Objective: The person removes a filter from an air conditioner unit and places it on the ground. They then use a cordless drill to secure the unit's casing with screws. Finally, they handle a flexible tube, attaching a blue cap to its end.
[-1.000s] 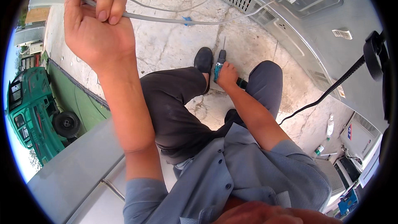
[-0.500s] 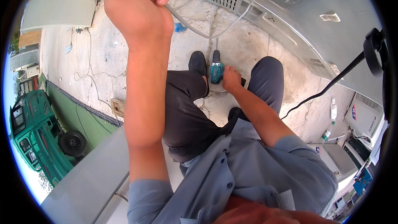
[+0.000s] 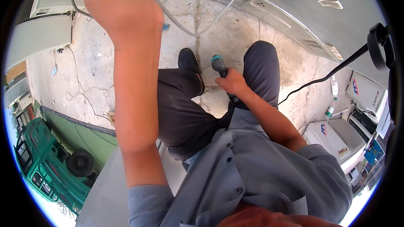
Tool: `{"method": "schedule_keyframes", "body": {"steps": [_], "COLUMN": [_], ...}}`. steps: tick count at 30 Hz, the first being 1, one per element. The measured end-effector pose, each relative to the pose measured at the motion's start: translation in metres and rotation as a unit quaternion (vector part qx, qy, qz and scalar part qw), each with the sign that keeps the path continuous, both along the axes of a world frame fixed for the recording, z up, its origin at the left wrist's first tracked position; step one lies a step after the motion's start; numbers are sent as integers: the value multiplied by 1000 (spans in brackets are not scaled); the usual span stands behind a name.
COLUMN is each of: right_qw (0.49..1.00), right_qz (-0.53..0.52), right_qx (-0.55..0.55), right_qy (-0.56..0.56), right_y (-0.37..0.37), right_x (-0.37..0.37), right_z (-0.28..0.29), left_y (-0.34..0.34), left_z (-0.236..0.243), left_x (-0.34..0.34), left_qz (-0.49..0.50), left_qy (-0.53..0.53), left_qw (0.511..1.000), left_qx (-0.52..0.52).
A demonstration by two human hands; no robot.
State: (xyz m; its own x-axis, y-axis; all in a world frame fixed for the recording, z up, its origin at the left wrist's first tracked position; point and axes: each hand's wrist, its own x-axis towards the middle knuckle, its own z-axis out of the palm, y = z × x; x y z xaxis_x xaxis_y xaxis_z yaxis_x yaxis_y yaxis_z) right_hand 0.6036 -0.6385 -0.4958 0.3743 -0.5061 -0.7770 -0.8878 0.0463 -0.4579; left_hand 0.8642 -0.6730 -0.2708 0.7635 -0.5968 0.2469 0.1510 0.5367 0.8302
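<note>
Raised at the upper left, my left hand [image 3: 122, 8] has its fingers curled round a grey cable [image 3: 179, 24]. The cable sags in a loop from the hand and rises to the grey metal casing [image 3: 290, 31] at the far right. Between my knees, my right hand [image 3: 232, 82] grips the handle of a teal and black cordless drill [image 3: 218, 64]. The drill is turned so one round dark end faces up, and its bit end is not visible. Part of the left hand's fingers lies beyond the upper edge.
A black strap [image 3: 332, 79] crosses on the right. White boxy units [image 3: 336, 138] and plastic bottles [image 3: 334, 87] stand at the lower right. Thin wire [image 3: 80, 94] trails over the cracked concrete floor at left. A green vehicle [image 3: 42, 155] is at lower left.
My right hand has turned the drill from pointing away along the floor to end-up. My left hand, still holding the cable, sits further left in view as the whole view shifted.
</note>
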Motion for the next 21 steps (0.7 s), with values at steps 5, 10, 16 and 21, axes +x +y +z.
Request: {"method": "schedule_keyframes", "body": {"steps": [5, 10, 16, 21], "right_qw": [997, 988, 975, 967], "right_qz": [16, 119, 177, 192], "right_qx": [-4, -97, -70, -64], "right_qy": [78, 18, 117, 152], "right_y": [-20, -5, -54, -50], "right_x": [24, 3, 46, 55], "right_z": [-8, -72, -58, -38], "left_y": [-36, -67, -51, -28], "left_z": [-5, -46, -62, -57], "left_x": [-34, -40, -21, -29], "left_qz": [-1, 3, 22, 26], "left_qy": [52, -59, -66, -10], "left_qw": [998, 998, 995, 989], "left_qx": [-36, -23, 73, 145]}}
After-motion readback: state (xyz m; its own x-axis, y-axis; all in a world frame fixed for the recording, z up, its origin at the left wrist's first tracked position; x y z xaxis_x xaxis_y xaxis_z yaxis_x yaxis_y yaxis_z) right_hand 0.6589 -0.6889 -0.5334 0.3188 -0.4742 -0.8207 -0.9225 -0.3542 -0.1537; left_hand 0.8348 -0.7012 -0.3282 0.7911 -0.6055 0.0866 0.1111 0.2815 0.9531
